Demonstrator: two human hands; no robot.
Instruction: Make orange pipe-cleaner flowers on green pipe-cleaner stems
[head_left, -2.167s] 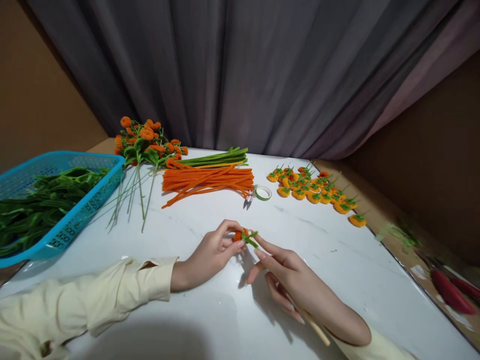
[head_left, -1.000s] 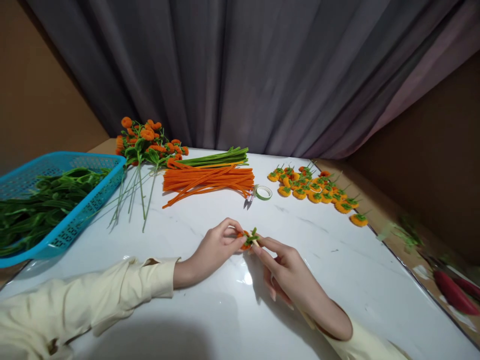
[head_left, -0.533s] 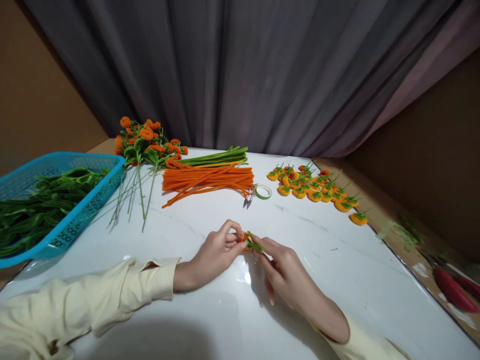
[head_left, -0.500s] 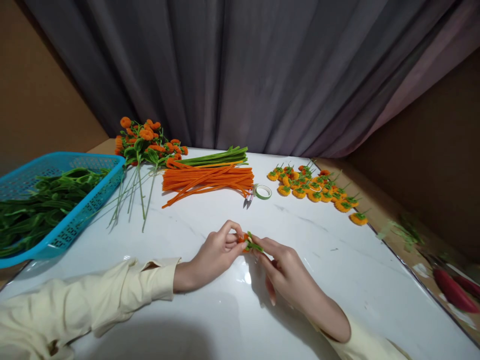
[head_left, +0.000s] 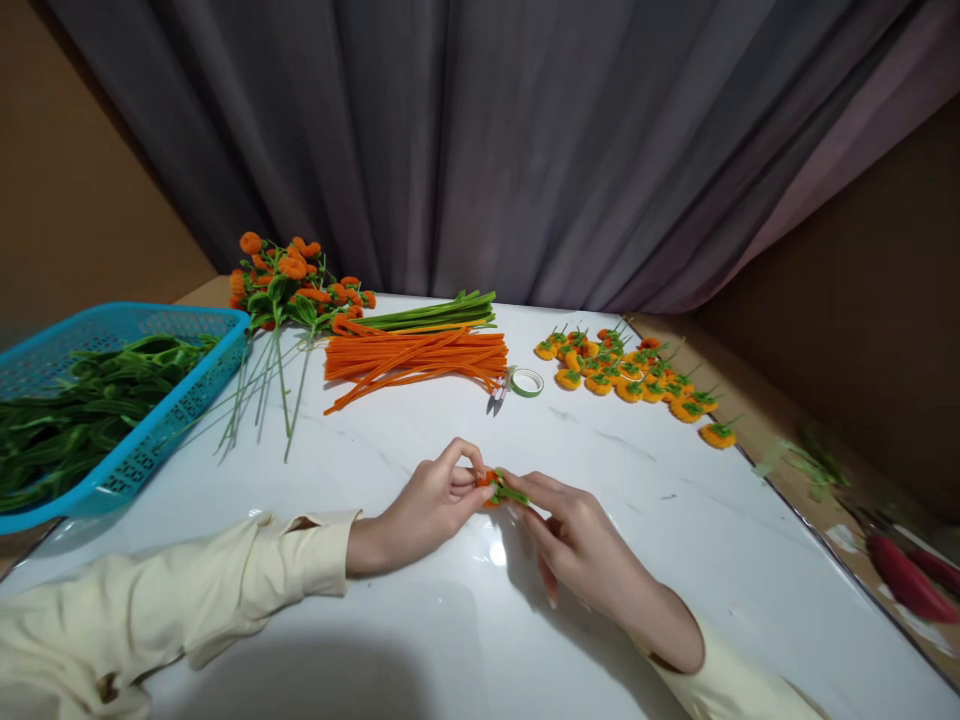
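Between my fingertips is a small orange pipe-cleaner flower (head_left: 491,487) with green pieces at its base, held just above the white table. My left hand (head_left: 431,505) pinches it from the left, thumb and index finger closed on its orange side. From the right, my right hand (head_left: 574,530) grips its green part with thumb and index finger. The fingers hide much of the flower. Beyond the hands lie small scissors (head_left: 496,398) and a roll of green tape (head_left: 526,382).
Orange pipe cleaners (head_left: 416,358) and green ones (head_left: 431,314) lie at the back. Stemmed orange flowers (head_left: 292,268) are heaped back left, beside a blue basket (head_left: 187,385) of green leaves (head_left: 105,400). Several yellow-orange flower heads (head_left: 628,388) sit right. Red-handled pliers (head_left: 907,580) lie past the table's right edge.
Both hands stay nearly in place around the flower. My right hand has shifted very slightly, and the green part has turned a little.
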